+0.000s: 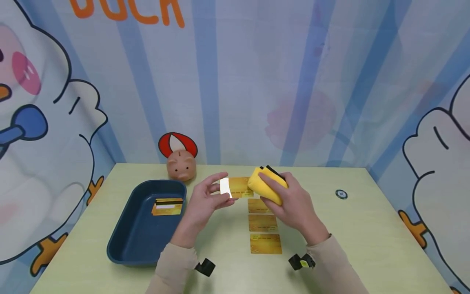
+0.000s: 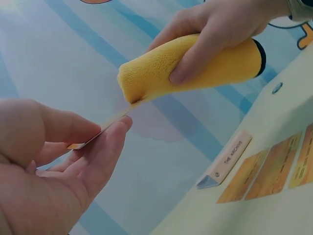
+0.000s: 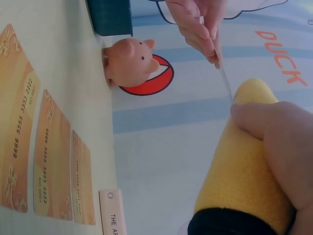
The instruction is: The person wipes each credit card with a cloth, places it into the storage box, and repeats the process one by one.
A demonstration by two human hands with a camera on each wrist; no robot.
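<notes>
Between thumb and fingers, my left hand [image 1: 200,206] pinches a gold card [image 1: 239,186] by its left end, raised above the table; glare whitens that end. My right hand [image 1: 299,208] grips a folded yellow cloth [image 1: 267,187] with black edging. The cloth meets the card's right end and covers part of it, as the left wrist view also shows. Below, several gold cards lie in a column on the table, the nearest card [image 1: 266,244] being fully visible. Embossed numbers show on a tabletop card [image 3: 54,156] in the right wrist view.
At the left stands a dark blue bin [image 1: 134,241] with a small stack of gold cards [image 1: 167,207] inside. Behind it sits a pink piggy bank [image 1: 181,166]. A round chip [image 1: 341,194] lies far right. A block marked THE ARCHIVE [image 2: 227,159] stands beyond the cards.
</notes>
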